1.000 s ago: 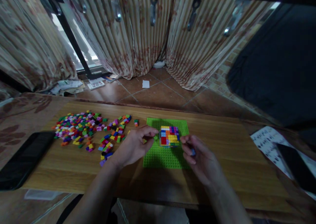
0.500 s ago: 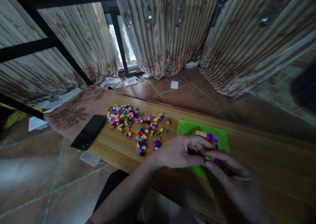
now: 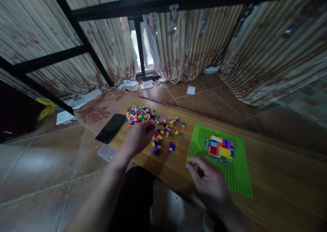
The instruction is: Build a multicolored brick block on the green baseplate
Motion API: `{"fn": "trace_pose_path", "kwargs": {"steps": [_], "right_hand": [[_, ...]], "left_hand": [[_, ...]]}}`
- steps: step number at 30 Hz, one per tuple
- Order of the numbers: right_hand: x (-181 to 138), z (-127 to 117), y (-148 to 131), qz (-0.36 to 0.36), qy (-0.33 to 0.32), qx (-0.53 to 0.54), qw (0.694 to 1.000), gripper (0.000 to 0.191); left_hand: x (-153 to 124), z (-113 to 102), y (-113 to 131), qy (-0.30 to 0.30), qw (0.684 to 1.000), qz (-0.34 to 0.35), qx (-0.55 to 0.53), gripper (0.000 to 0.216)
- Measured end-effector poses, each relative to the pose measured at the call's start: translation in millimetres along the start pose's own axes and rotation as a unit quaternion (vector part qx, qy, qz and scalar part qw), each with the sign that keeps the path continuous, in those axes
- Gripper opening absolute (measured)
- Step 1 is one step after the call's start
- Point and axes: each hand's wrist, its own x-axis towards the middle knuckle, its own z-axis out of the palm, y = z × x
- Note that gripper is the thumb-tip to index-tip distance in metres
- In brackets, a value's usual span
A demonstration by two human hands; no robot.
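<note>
My left hand (image 3: 140, 136) is over the near edge of the loose toy bricks (image 3: 140, 113), fingers curled downward; its fingertips are blurred and partly hidden. My right hand (image 3: 211, 181) is by the near-left corner of the green baseplate (image 3: 241, 172), thumb and index finger pinched on a small green brick (image 3: 188, 161), mostly covered by the fingers. A block of stacked bricks (image 3: 219, 148) in yellow, red, blue, white and purple stands on the baseplate, just beyond my right hand.
A black phone (image 3: 110, 128) lies at the left of the wooden table (image 3: 276, 164), by a patterned cloth (image 3: 98, 107). More scattered bricks (image 3: 167, 126) lie between the pile and the baseplate. A clear plastic container (image 3: 107, 152) is below the table's near edge.
My hands have parted. The left moved from the baseplate leftward to the loose bricks; the right drew back to the plate's near-left corner, uncovering the stacked block. The camera view shifted left.
</note>
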Motion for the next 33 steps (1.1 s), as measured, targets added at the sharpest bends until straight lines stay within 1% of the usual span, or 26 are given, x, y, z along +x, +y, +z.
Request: {"fn": "trace_pose_path", "kwargs": {"steps": [2,4,5,6,7,9,12,19,22,25,27,29,30,31,33], "right_hand": [[3.5,15.9,2.5,-0.02,0.002,-0.016,1.0,0.013],[6.9,30.3,6.2,-0.028,0.006,-0.038,0.999,0.015],[8.4,36.4,8.1,-0.032,0.012,-0.049,0.998,0.015],[9.8,41.5,10.0,-0.032,0.014,-0.058,0.998,0.016],[11.1,45.6,11.7,-0.032,0.012,-0.065,0.997,0.017],[13.4,50.7,14.8,-0.026,0.017,-0.073,0.997,0.019],[15.8,52.2,18.7,-0.018,0.036,-0.077,0.996,0.021],[14.1,46.8,23.1,-0.034,0.057,-0.049,0.997,0.019],[13.9,42.5,23.4,-0.039,0.064,-0.034,0.997,0.018],[15.6,36.3,22.2,-0.036,0.08,-0.009,0.996,0.018],[16.4,31.2,18.5,-0.029,0.09,0.016,0.995,0.018],[15.7,25.4,11.2,-0.018,0.087,0.048,0.995,0.017],[14.8,22.0,6.4,-0.011,0.077,0.067,0.995,0.017],[13.4,18.3,1.2,-0.004,0.058,0.088,0.994,0.016],[10.0,9.1,-8.9,0.003,0.007,0.13,0.991,0.019]], "left_hand": [[-27.4,-2.2,-16.4,-0.027,0.998,-0.054,0.005,0.018],[-52.3,5.8,-28.3,-0.024,0.993,-0.111,0.033,0.023],[-61.5,12.0,-32.0,-0.027,0.991,-0.126,0.044,0.022],[-68.1,18.8,-34.2,-0.026,0.991,-0.125,0.049,0.021],[-71.9,25.4,-35.2,-0.034,0.992,-0.11,0.05,0.021],[-72.9,36.4,-34.6,-0.02,0.994,-0.086,0.064,0.021],[-66.1,46.3,-31.9,-0.005,0.995,-0.06,0.084,0.02],[-57.8,59.4,-27.3,-0.001,0.993,-0.027,0.116,0.017],[-56.1,61.5,-29.2,0.002,0.995,-0.028,0.101,0.016],[-55.1,57.6,-32.7,0.025,0.998,-0.042,0.035,0.014],[-56.3,52.8,-30.8,0.045,0.996,-0.066,-0.044,0.013],[-59.7,49.2,-21.8,0.042,0.983,-0.095,-0.149,0.017],[-62.1,48.8,-14.6,0.023,0.972,-0.104,-0.209,0.02],[-64.8,49.6,-6.1,-0.009,0.957,-0.107,-0.27,0.023],[-69.5,54.7,12.7,-0.085,0.914,-0.107,-0.381,0.029]]}}
